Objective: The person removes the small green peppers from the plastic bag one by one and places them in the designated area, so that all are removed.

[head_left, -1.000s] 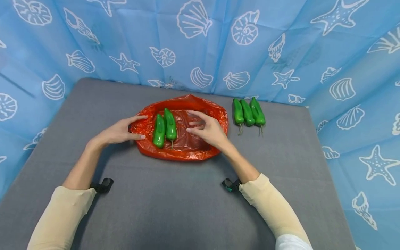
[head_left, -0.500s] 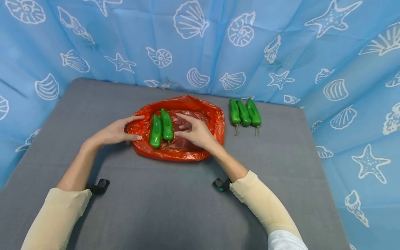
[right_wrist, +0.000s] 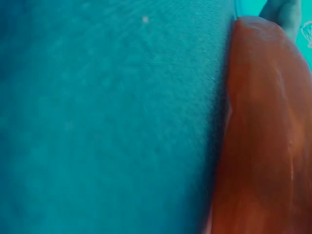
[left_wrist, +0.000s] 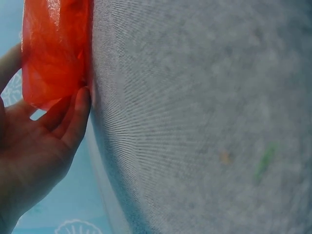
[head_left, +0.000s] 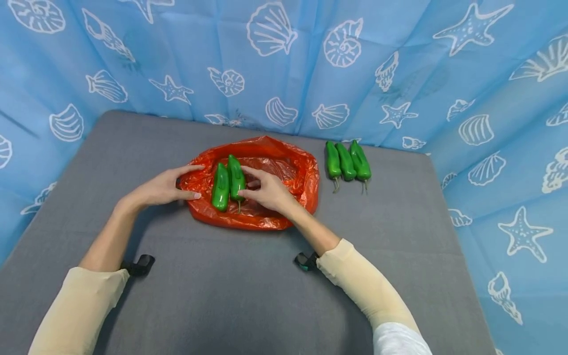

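Gripping left end of open, oval, crinkled red plastic bag [head_left: 257, 223] with left hand [head_left: 153, 190], fingers and thumb curled round its rim. Left of that grip, wide band of flat gray cloth-covered table [head_left: 222, 286] out to its edge. Just right of that grip, inside bag, two long glossy green peppers close together: left pepper [head_left: 220, 187], right pepper [head_left: 236, 175]. At right pepper's right side, right hand [head_left: 266, 191], thumb and fingers spread, not closed; contact too unclear to tell. Forearm across front-right rim, broad table stretch between forearms. Right of right hand, bag floor up to right rim. Farther right, well apart from either hand, three more green peppers [head_left: 345, 161] side by side near back edge. Beyond, blue shell-print curtain [head_left: 306, 64].
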